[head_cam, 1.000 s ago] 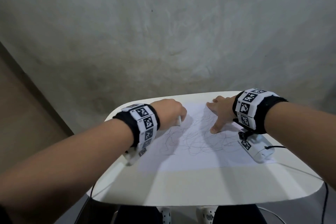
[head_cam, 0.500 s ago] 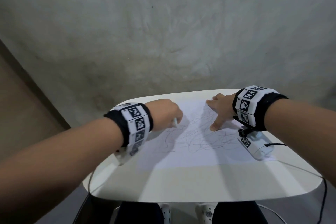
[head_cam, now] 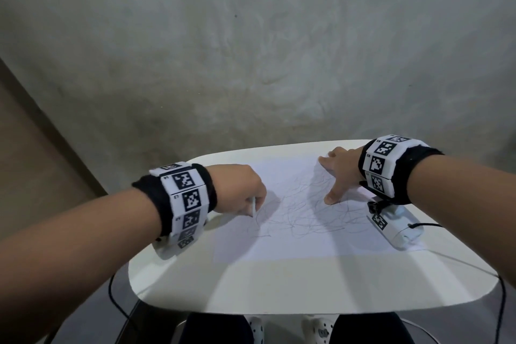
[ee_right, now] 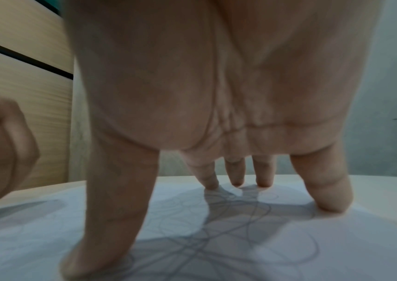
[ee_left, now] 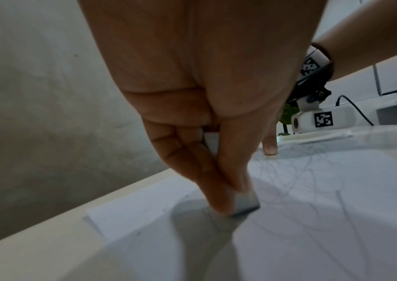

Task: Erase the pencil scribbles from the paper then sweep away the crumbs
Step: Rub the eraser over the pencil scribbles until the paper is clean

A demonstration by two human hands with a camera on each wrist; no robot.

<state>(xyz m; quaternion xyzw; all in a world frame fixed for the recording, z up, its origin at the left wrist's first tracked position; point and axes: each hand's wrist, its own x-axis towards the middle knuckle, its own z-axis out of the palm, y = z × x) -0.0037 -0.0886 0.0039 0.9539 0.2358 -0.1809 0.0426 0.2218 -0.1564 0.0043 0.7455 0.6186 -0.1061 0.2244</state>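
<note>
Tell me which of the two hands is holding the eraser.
The left hand: its fingers pinch the eraser against the paper. The right hand only presses spread fingertips on the sheet.

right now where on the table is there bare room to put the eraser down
Bare: the near strip of the white rounded table, between the white scribbled paper and the near edge. Crowded: left hand pinches a white flat eraser on the paper's left; right hand presses its right.

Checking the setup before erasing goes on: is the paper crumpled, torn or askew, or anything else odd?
Nothing stands out. The paper lies flat on the table, pinned by the right hand with spread fingers. The left hand pinches the eraser against the scribbles.
</note>
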